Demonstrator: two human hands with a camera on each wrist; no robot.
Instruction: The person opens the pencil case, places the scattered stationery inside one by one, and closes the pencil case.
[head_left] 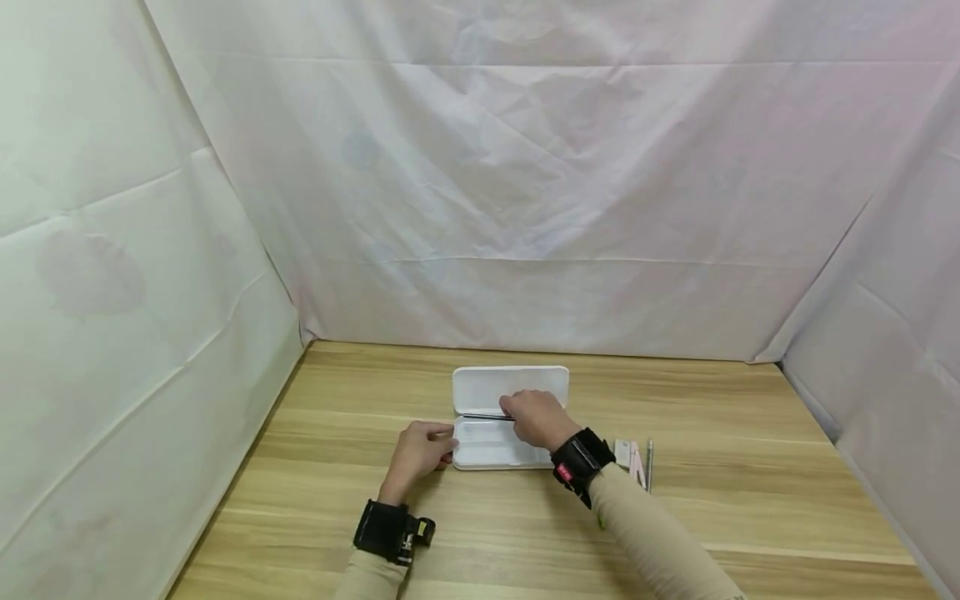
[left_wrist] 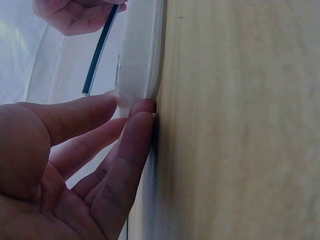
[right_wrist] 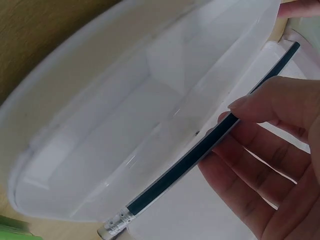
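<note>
Two hands work at a white box on the tabletop: right hand fingers pinch a dark pencil, left hand fingers press straight against its edge

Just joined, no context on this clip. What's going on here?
A person sits at a wooden table with an open white pencil case before them. The right hand pinches a dark pencil with an eraser end, holding it over the case's tray. The left hand rests straight fingers against the case's left edge. A few more small stationery items lie on the table right of the case.
</note>
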